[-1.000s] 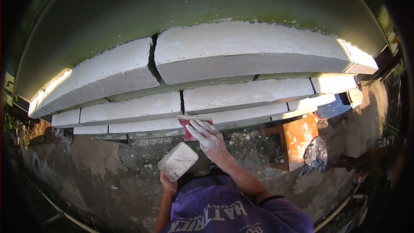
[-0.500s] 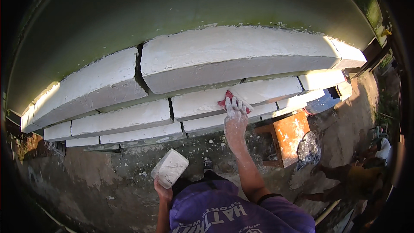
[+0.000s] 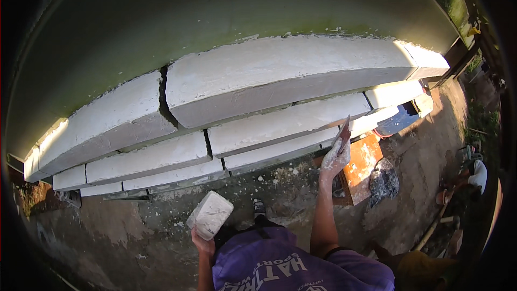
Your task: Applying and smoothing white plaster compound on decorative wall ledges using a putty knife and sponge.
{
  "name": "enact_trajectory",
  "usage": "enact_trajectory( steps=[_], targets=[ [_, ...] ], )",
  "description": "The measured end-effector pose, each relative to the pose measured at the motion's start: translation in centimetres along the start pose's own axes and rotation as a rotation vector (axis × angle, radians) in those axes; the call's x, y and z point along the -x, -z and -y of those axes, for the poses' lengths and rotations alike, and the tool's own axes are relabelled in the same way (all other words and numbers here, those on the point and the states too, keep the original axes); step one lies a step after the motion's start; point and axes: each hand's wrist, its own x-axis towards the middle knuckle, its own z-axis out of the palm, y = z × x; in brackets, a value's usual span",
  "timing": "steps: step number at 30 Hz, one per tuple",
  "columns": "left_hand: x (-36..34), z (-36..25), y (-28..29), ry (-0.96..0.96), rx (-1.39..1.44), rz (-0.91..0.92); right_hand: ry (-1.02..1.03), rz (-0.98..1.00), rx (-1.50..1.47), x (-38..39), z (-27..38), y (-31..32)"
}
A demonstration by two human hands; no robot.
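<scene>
My left hand grips the lower end of a white, rounded box-shaped tub, smeared with pale paste, in front of my body. My right hand, coated in white, is closed round a thin reddish scraper that stands edge-on, its tip pointing up. The scraper appears just off the front edge of the middle white wall ledge. Above it a thicker white ledge juts from the green wall, and dark vertical gaps split both ledges.
An orange, white-splashed stool-like box stands right of my hand, with a crumpled dark plastic bag against it. Beyond sits a blue container. White spatters mark the concrete ground. Part of another person in yellow shows lower right.
My right hand has lifted the scraper off the middle ledge and moved right and toward me, turning it edge-on. The left hand keeps the tub nearly still. The person at right has shifted lower.
</scene>
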Motion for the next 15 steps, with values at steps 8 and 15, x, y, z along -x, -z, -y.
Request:
enact_trajectory(
  steps=[8, 15],
  targets=[
    [0.0, -0.7, -0.7, 0.032, 0.008, -0.078, 0.047, 0.134, -0.231, 7.4, 2.0, -4.0],
    [-0.2, -0.4, -1.0, 0.021, -0.06, -0.072, -0.233, 0.453, -0.43, 12.6, 4.6, -3.4]
  ],
)
